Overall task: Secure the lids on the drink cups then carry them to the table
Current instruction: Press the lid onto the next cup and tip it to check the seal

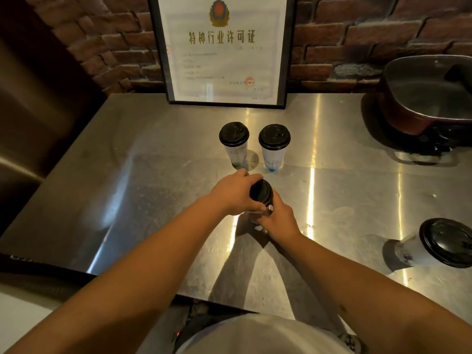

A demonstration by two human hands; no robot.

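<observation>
Both hands are meeting over one drink cup point(258, 213) standing on the stainless steel counter point(153, 200), close to the middle of it. The left hand point(233, 192) is coming in from the left and curling round the black lid point(261, 192), its thumb lying along the near edge of the lid and its fingers wrapping over the far rim. The right hand point(278, 221) is lying lower and to the right, its fingers curling round the pale body of the cup just beneath the lid. The lid is sitting between the two hands, its dark top facing the camera, and most of the cup wall is hiding behind the fingers; whether the lid is fully seated I cannot tell.

Just beyond the hands, two more lidded cups are standing upright side by side, slightly apart: the left cup point(235, 146) and the right cup point(273, 149), each with a black lid and a pale printed wall. A fourth lidded cup point(439, 244) is standing well apart near the counter's right edge. A framed certificate point(224, 49) is leaning against the brick wall point(357, 39) at the back of the counter, and a dark red pot point(429, 98) is sitting at the far right.
</observation>
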